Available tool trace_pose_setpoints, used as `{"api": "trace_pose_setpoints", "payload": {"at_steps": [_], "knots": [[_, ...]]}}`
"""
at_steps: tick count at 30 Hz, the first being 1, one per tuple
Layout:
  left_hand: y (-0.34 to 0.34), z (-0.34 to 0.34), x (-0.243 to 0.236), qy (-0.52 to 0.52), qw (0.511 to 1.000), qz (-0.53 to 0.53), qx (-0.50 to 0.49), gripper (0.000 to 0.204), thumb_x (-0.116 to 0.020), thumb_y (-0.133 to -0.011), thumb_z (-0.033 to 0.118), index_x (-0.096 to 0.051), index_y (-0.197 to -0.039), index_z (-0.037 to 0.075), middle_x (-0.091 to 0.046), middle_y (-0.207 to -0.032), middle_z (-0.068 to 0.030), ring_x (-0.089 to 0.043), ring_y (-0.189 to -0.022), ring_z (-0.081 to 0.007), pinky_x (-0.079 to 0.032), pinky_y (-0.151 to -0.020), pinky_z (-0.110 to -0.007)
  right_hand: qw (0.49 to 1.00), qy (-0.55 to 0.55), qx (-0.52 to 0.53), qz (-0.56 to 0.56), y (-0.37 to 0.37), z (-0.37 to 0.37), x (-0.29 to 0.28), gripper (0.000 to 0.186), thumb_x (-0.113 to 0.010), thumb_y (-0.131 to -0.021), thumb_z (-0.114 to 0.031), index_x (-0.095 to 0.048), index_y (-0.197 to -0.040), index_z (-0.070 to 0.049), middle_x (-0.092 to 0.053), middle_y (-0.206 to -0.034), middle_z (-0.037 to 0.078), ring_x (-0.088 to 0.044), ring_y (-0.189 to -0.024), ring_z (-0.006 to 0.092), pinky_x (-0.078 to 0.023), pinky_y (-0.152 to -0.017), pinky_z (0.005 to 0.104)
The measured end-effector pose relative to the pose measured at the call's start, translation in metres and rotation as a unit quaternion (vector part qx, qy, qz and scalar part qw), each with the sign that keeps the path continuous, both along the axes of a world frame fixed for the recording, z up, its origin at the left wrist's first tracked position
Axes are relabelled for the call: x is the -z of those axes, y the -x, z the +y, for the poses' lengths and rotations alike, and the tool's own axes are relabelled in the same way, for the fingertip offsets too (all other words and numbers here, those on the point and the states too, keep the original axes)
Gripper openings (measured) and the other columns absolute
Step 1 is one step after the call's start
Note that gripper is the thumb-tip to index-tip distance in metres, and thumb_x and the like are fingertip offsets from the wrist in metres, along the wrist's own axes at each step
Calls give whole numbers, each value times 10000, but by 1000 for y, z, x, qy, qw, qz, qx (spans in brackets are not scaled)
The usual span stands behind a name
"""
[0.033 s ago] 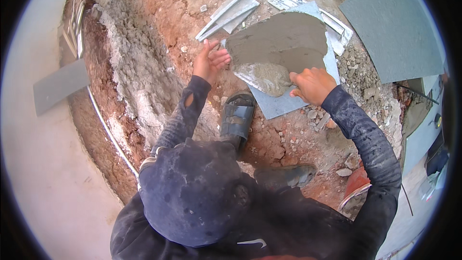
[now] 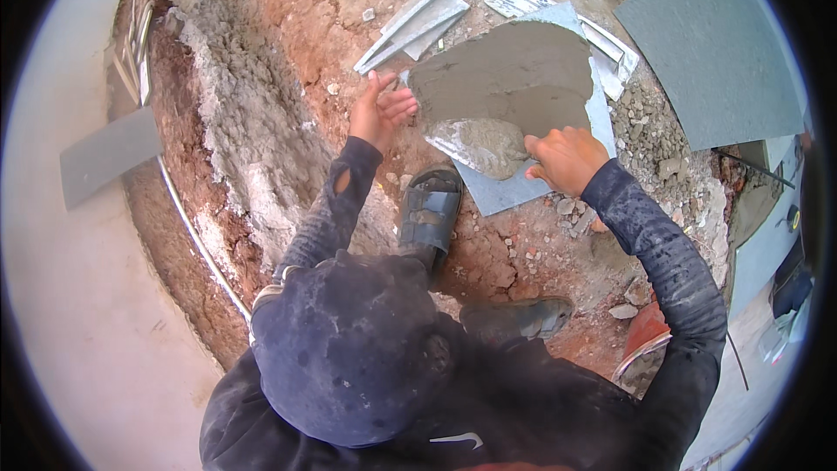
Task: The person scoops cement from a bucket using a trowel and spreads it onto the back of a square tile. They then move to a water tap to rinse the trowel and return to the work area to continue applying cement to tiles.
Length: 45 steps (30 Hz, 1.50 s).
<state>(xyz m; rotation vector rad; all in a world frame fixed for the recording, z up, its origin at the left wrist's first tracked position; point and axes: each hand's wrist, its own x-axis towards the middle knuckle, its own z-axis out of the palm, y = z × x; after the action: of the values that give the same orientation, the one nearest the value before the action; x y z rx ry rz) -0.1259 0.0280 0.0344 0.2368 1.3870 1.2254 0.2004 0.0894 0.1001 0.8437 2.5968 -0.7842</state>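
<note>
My right hand [image 2: 569, 160] is closed round the handle of a trowel [image 2: 482, 146], whose broad blade is smeared with grey mortar. The blade lies over the near part of a grey tile [image 2: 497, 189]. Wet mortar [image 2: 510, 74] coats most of that tile in a smooth layer, leaving bare strips at its near and right edges. At the tile's left edge, my left hand [image 2: 382, 112] is open, palm turned toward the tile, fingers apart and holding nothing. Whether its fingertips touch the tile edge I cannot tell.
Two whitish angled pieces, one at left [image 2: 417, 24] and one at right [image 2: 615, 57], lie beyond the tile. A large grey tile [image 2: 719, 48] is at far right, a smaller one [image 2: 111, 157] at left. A reddish bucket [image 2: 645, 344] stands by my right elbow. Rubble [image 2: 654, 144] covers the ground.
The trowel blade and my right hand have shifted very slightly toward me over the mortar. My left hand stays in place.
</note>
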Motion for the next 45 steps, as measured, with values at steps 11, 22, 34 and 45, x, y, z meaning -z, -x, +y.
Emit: {"api": "trace_pose_setpoints", "payload": {"at_steps": [11,22,34,45], "knots": [[-1,2,0,11,1000,14,4,584,-439,-965,514,-494,-1263,15,-658,-909,-150,-670,-853,-253,-557,-829,-386,996,-82,34,12,-28,-65,33,263,-658,-837,-285,-509,-828,-69,-631,-616,115,-666,-627,287,-485,-504,406],[0,2,1,1,1000,7,8,583,-437,-963,521,-484,-1247,14,-629,-926,-160,-655,-880,-269,-546,-843,-406,998,-26,50,21,-88,-108,43,296,-548,-914,-371,-500,-951,-81,-601,-714,124,-625,-563,292,-479,-493,408],[1,2,4,-4,1000,6,1,586,-442,-959,524,-497,-1224,4,-634,-934,-173,-658,-886,-274,-550,-856,-408,998,-30,36,-50,-85,-177,88,188,-550,-915,-231,-449,-915,-72,-609,-747,163,-637,-539,273,-470,-430,376],[4,-2,9,-6,1000,-2,-13,562,-459,-957,511,-519,-1197,6,-670,-926,-158,-676,-879,-271,-557,-846,-409,992,30,101,62,-55,-72,37,356,-661,-839,-329,-504,-928,-22,-600,-638,168,-629,-673,386,-490,-583,454]]}}
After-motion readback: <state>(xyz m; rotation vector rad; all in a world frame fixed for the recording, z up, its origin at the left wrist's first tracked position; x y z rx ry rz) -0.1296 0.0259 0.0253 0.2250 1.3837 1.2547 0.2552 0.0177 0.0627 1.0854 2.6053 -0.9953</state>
